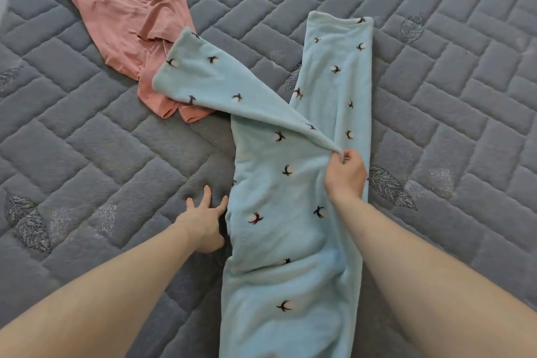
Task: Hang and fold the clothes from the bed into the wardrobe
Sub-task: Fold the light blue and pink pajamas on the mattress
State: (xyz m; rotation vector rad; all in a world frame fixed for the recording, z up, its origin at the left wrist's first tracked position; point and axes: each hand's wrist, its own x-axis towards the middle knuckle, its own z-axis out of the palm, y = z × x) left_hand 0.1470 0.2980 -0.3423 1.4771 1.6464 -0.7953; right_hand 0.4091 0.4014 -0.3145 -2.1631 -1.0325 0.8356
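**Blue fleece trousers spread on the bed, one leg pinched and lifted**

The light blue fleece trousers (290, 212) lay lengthwise on the grey quilted bed cover (436, 96), printed all over with small dark-and-white sprigs. One leg ran straight away from the person, flat on the cover; the other leg was raised off the trousers and stretched out to the left, its far end resting on the cover and partly over the pink garment.

The right hand (345, 174) held that raised leg at its inner seam — thumb and fingertips closed in a pinch on a small peak of the fleece, over the middle of the trousers. The left hand (205, 218) rested just beside the trousers' left edge, fingers spread and fairly straight on the cover, with the thumb side touching the fabric or tucked under it; I could not tell which.

The pink pyjama top (128, 14) — piped, with a chest pocket — lay crumpled beyond the trousers to the left, its lower hem under the tip of the lifted leg. Leaf patterns were stitched into the cover on both sides of the trousers.
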